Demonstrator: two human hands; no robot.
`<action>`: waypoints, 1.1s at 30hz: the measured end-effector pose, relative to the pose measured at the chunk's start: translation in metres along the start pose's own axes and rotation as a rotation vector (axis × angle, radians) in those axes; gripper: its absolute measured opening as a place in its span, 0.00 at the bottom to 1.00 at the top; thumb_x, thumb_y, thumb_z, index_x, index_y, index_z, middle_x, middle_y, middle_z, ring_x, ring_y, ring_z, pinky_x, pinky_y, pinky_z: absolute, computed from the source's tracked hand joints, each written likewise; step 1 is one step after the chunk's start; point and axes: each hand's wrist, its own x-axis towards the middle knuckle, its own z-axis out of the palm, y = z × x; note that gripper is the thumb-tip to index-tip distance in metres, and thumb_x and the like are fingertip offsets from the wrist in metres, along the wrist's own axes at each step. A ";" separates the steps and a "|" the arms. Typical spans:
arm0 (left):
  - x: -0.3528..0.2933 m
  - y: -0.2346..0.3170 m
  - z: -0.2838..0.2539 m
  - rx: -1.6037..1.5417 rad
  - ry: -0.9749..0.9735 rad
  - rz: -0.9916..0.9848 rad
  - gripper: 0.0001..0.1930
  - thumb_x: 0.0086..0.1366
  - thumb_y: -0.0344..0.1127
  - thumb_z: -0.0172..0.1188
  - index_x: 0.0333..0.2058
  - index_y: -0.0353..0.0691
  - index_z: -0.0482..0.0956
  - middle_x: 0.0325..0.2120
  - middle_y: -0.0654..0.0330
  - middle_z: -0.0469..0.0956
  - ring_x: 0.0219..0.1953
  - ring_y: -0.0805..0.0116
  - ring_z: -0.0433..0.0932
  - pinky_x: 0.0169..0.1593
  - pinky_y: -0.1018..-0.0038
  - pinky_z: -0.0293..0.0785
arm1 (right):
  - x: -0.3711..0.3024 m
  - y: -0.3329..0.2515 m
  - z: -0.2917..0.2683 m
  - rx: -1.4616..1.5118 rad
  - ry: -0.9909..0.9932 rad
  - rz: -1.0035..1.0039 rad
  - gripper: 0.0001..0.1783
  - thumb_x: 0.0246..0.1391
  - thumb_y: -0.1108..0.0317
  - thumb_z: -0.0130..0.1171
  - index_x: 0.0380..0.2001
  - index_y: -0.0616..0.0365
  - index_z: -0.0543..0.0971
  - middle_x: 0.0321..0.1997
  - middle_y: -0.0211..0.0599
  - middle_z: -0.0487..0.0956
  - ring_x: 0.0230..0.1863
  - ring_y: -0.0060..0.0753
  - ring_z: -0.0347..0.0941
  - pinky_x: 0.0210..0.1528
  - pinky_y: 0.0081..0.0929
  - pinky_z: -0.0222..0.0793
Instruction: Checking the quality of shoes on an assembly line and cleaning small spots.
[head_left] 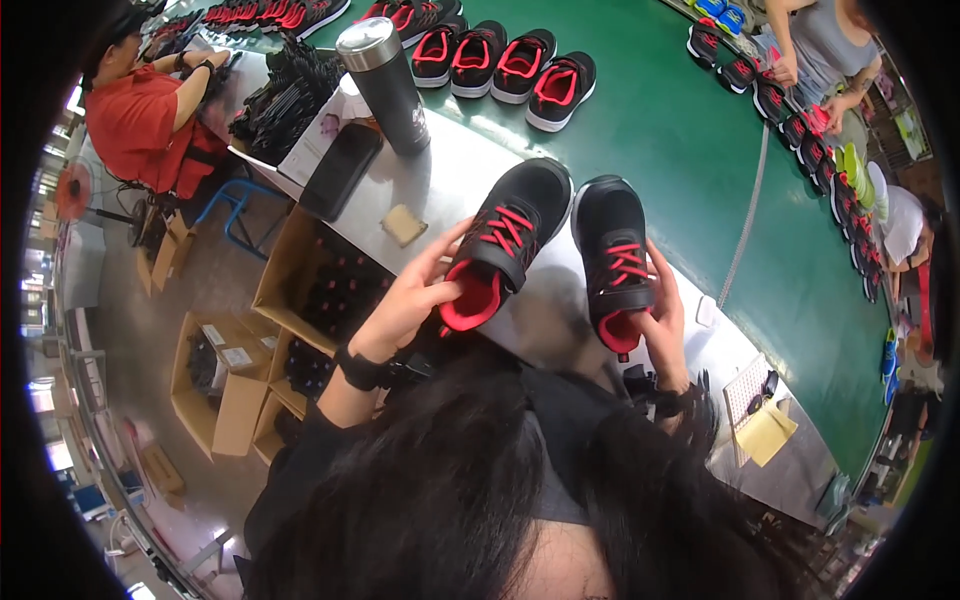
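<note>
Two black sneakers with red laces and red lining are held up side by side over the metal table edge, toes pointing away from me. My left hand [412, 300] grips the left sneaker [508, 240] at its heel opening, thumb on the red lining. Around the heel of the right sneaker [612, 250] my right hand [664, 315] is closed, its thumb inside the collar. The toes of the pair come close together, and a dark strap crosses each shoe above the opening. Some of my fingers are hidden behind the shoes.
A black tumbler [392, 95], a dark phone [342, 172] and a small tan block [403, 226] lie left on the metal table [465, 165]. Sneakers line the green belt [660, 120]. Cardboard boxes [225, 385] stand below left. Co-workers sit at far left [150, 130] and right [850, 60].
</note>
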 end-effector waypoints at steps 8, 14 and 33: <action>-0.013 -0.006 0.013 1.092 0.341 0.471 0.34 0.51 0.20 0.58 0.60 0.48 0.73 0.47 0.53 0.66 0.50 0.57 0.71 0.55 0.70 0.68 | -0.018 -0.015 -0.003 -0.981 0.141 -0.335 0.39 0.34 0.75 0.66 0.56 0.45 0.75 0.53 0.38 0.73 0.52 0.44 0.71 0.52 0.33 0.71; -0.010 -0.032 0.020 1.248 0.385 0.527 0.35 0.51 0.25 0.64 0.60 0.51 0.71 0.48 0.49 0.68 0.46 0.48 0.72 0.50 0.61 0.72 | -0.026 -0.011 0.009 -1.225 0.108 -0.168 0.41 0.37 0.67 0.73 0.59 0.36 0.73 0.57 0.32 0.70 0.56 0.41 0.68 0.55 0.37 0.69; -0.002 -0.009 0.046 -0.192 0.064 0.026 0.31 0.67 0.30 0.58 0.64 0.28 0.56 0.49 0.54 0.69 0.50 0.65 0.74 0.56 0.68 0.71 | -0.014 -0.002 0.008 0.353 0.114 0.415 0.28 0.67 0.61 0.50 0.66 0.59 0.62 0.52 0.27 0.75 0.32 0.10 0.68 0.19 0.10 0.56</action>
